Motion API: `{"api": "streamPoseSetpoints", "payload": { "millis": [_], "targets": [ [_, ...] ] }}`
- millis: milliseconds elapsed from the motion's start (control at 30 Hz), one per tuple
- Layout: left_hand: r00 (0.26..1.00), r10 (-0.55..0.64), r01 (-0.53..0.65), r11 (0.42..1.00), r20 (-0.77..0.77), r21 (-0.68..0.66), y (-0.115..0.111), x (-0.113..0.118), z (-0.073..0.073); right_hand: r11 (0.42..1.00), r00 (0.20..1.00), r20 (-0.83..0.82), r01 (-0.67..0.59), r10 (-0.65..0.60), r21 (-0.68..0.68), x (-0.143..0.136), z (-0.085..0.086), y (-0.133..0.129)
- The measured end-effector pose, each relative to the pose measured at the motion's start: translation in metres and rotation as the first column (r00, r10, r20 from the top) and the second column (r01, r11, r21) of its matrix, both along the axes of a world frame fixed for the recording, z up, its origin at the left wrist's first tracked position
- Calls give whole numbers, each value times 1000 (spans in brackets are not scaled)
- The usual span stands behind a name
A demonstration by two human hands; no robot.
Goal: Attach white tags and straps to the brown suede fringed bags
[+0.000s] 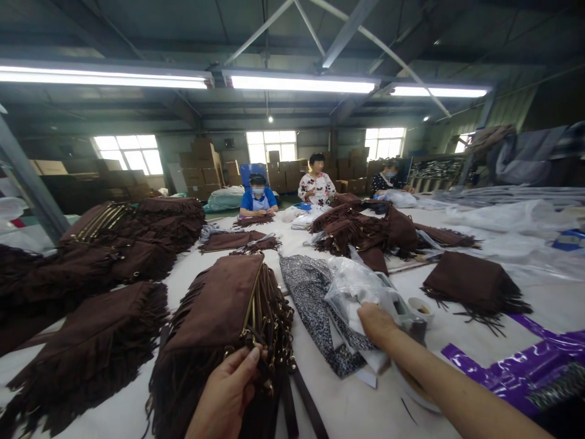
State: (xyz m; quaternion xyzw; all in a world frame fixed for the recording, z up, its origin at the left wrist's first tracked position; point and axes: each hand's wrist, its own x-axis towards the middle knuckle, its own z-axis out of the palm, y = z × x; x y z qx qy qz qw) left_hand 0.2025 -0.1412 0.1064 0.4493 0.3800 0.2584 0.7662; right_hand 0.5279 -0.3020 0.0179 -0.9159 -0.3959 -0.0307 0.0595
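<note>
In the head view, any marks on the cardboard boxes (201, 167) by the far wall are too small and blurred to read, and the glossy purple plastic (503, 369) at the right shows shine and a speckled patch rather than legible words. The left hand (231, 387) comes up from the bottom edge, fingers bent, thumb laid over the forefinger, pinching the near corner of a brown fringed bag (214, 299) beside the end of its gold zip (250, 305). That bag lies on the white table (338, 408) directly in front of the person, with dark straps (306, 402) trailing off its right side. The right arm stretches forward from the lower right corner, and the right hand (378, 326), fingers curled, reaches to a clear plastic bag (351, 277) with white material inside; whether it grips anything I cannot tell. Black-and-white patterned sheeting (306, 280) lies beside and beneath that plastic.
</note>
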Motion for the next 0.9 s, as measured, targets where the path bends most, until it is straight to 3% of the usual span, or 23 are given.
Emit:
{"api": "streamPoseSetpoints", "payload": {
  "millis": [233,333,367,433,467,500,567,667,800,867,900],
  "targets": [
    [999,-21,19,999,38,51,2,-2,-4,945,996,-46,-53,71,322,-13,36,-14],
    [994,-81,77,996,80,43,6,-4,-10,873,929,-277,-86,244,480,-47,50,-8],
    [990,-99,97,995,96,27,6,-6,-11,827,837,-422,-62,348,559,-63,54,-2],
    [980,-129,133,991,149,-17,6,-8,-11,728,506,-647,53,571,684,-99,62,13],
    [972,-143,152,988,186,-35,4,-10,-11,698,333,-688,109,645,708,-117,66,21],
    [961,-157,171,984,226,-45,3,-12,-11,687,215,-698,136,683,714,-134,69,30],
    [940,-182,204,978,288,-45,-1,-16,-10,689,109,-701,129,705,713,-162,75,46],
    [939,-159,180,983,305,-42,-8,-19,-13,697,120,-704,101,700,710,-186,76,62],
    [958,-79,83,997,275,-3,-16,-18,-19,720,101,-727,105,679,686,-192,73,64],
    [968,-68,61,997,240,37,-18,-16,-20,714,158,-712,53,684,698,-192,75,62],
    [973,-72,61,997,221,56,-19,-15,-20,712,229,-695,11,682,702,-192,77,62]
  ]
}}
